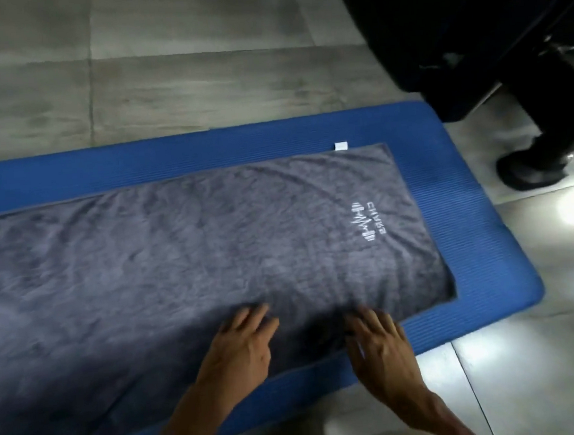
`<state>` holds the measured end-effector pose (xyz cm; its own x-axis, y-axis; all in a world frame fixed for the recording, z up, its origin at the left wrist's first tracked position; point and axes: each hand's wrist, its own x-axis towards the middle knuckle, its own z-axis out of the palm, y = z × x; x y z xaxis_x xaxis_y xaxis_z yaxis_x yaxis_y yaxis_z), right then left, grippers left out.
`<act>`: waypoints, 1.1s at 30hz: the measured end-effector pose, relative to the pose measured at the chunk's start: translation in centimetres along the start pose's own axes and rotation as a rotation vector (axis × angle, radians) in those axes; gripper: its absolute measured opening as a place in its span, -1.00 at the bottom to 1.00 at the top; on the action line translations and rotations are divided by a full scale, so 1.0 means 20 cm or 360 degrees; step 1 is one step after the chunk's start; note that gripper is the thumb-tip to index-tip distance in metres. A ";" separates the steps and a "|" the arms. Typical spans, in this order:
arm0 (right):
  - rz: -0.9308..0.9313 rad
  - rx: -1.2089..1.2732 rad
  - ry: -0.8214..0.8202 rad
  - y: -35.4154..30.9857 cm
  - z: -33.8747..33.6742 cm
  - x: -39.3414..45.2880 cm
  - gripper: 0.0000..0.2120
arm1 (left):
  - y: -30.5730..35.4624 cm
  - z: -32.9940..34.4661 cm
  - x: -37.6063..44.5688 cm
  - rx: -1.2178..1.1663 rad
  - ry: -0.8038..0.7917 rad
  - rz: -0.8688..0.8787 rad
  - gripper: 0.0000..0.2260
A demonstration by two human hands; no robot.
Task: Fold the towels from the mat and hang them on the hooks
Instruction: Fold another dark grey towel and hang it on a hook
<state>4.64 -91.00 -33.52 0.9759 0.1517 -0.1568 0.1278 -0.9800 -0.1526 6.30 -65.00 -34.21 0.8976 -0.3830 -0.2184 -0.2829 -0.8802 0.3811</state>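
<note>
both hands sit lowest in frame: left hand (245, 340) and right hand (379, 337) lie near each other at bottom centre, fingers spread and fairly straight, pressing flat on the near edge of the grey towel (196, 258); neither seems to pinch the cloth, though the fingertips are blurred. then by size: pale tiled floor (164, 72) fills the top and right. blue mat (486, 236) runs from the left edge to centre right. towel lies spread flat on it, covering most of it, right end short of the mat's end. dark bulky thing (470, 31), upper right, unclear what. white logo (370, 224) near the towel's right end, small white tag (340, 146) at its far edge. no hooks in view. looks like smoothing before the first fold; best to press wrinkles outward, then grip the near edge at two spread points and bring it over evenly so edges line up.
</note>
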 end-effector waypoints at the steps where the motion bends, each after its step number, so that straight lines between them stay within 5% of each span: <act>1: 0.0006 0.0017 0.0043 0.03 0.00 0.06 -0.61 | 0.00 -0.02 0.05 0.0020 -0.0057 -0.0089 -0.48; 5: 0.0156 -0.0102 -0.0062 0.29 0.04 0.14 -0.47 | -0.01 -0.04 0.19 0.0081 -0.0343 -0.0296 -0.18; 9: 0.0620 -0.0306 -0.0246 0.48 -0.04 0.11 -0.36 | 0.00 -0.10 0.31 0.0087 -0.0699 -0.0422 -0.04; 14: 0.0273 -0.0103 -0.0019 0.28 -0.10 0.61 -0.41 | 0.03 -0.11 0.34 0.0193 -0.0871 -0.0421 0.12; 17: 0.0127 0.0031 -0.0153 0.18 -0.06 0.99 -0.44 | 0.02 -0.12 0.35 0.0151 -0.0886 -0.0438 0.11; 23: 0.0552 0.0046 -0.0454 0.45 -0.19 1.49 -0.33 | 0.01 -0.12 0.37 0.0128 -0.0923 -0.0448 0.10; 26: 0.0541 -0.0028 -0.0435 0.41 -0.20 1.48 -0.33 | 0.01 -0.12 0.37 0.0117 -0.0946 -0.0449 0.10; 29: 0.0275 -0.0043 -0.0110 0.17 -0.17 1.30 -0.41 | 0.01 -0.12 0.37 0.0067 -0.0936 -0.0444 0.11; 33: -0.0080 0.0240 0.0014 -0.24 -0.01 0.92 -0.43 | 0.00 -0.11 0.34 0.0048 -0.0884 -0.0420 0.12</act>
<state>22.04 -83.51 -35.54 0.9705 0.1985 -0.1369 0.1494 -0.9406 -0.3049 13.24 -67.00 -33.72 0.6305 -0.2328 -0.7405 -0.0920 -0.9697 0.2264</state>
